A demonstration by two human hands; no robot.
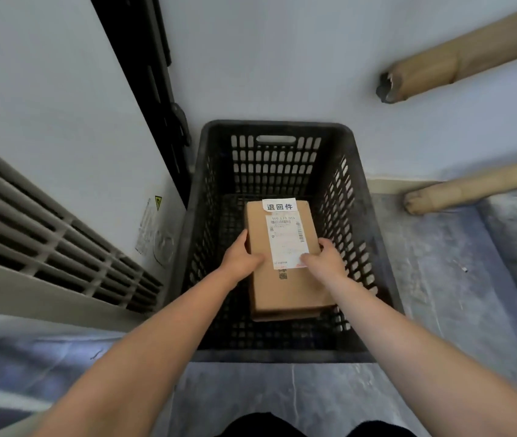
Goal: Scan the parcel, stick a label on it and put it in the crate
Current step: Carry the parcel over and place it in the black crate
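Observation:
A brown cardboard parcel [285, 288] lies low inside a black slotted plastic crate [274, 129] on the floor. On its top are a white shipping label [286, 239] and a small white sticker with printed characters [279, 205] at the far edge. My left hand [240, 257] grips the parcel's left side, thumb on top. My right hand [325, 258] grips the right side, fingers over the label's corner. I cannot tell whether the parcel rests on the crate's bottom.
A white appliance with a grey vent grille [49, 234] stands close to the left of the crate. Two cardboard tubes [471, 55] [471, 187] lean against the wall at right. Grey floor [440, 279] spreads right and in front.

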